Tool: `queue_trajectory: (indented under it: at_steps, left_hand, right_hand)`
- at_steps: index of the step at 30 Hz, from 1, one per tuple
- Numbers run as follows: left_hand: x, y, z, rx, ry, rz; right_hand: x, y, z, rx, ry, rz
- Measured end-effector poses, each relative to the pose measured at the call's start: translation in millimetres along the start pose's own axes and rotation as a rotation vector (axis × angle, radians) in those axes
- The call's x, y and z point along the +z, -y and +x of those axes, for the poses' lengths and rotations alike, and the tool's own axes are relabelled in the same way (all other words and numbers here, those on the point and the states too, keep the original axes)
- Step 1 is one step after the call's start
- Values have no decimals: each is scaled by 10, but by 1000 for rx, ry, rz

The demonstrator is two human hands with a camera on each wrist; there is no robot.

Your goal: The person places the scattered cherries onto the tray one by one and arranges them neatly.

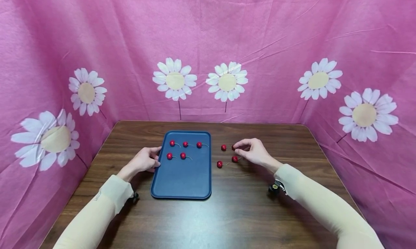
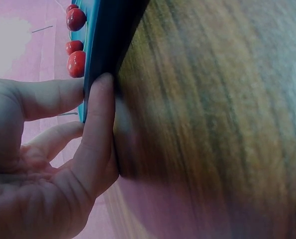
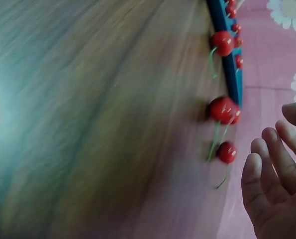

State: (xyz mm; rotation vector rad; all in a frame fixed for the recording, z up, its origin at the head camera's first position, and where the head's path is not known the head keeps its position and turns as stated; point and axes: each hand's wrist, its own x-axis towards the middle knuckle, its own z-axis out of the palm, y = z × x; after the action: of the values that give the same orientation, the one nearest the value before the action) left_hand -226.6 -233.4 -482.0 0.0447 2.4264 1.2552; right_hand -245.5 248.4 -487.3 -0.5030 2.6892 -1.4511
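Note:
A dark blue tray (image 1: 182,180) lies on the table with several red cherries on its far half, three in the back row including one cherry (image 1: 199,145), and two in front. My left hand (image 1: 143,160) grips the tray's left edge, its thumb and fingers on either side of the rim (image 2: 95,55) in the left wrist view. My right hand (image 1: 255,151) hovers over the cherries right of the tray, fingertips partly covering a cherry (image 1: 233,147). In the right wrist view that cherry (image 3: 227,152) sits just apart from the fingers (image 3: 274,149); thumb and fingers are spread, holding nothing.
Three other cherries lie right of the tray: one at the back (image 1: 223,147), one by my right hand (image 1: 234,159), one nearer me (image 1: 219,164). The brown wood-grain table (image 1: 247,213) meets a pink curtain (image 1: 273,108) with daisies behind and at both sides.

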Motion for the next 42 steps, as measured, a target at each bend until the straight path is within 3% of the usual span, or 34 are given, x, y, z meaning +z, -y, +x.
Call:
queue_trajectory:
  at_steps: [13, 24, 42]
  left_hand:
    - [-6, 1, 21, -2, -1, -3]
    - [-5, -8, -1, -16, -7, -7]
    - [9, -36, -31, -12, -9, 3]
  right_hand:
    - [-119, -369, -115, -62, 86, -59]
    - [-89, -402, -46, -183, 128, -227]
    - [-5, -416, -20, -157, 113, -220]
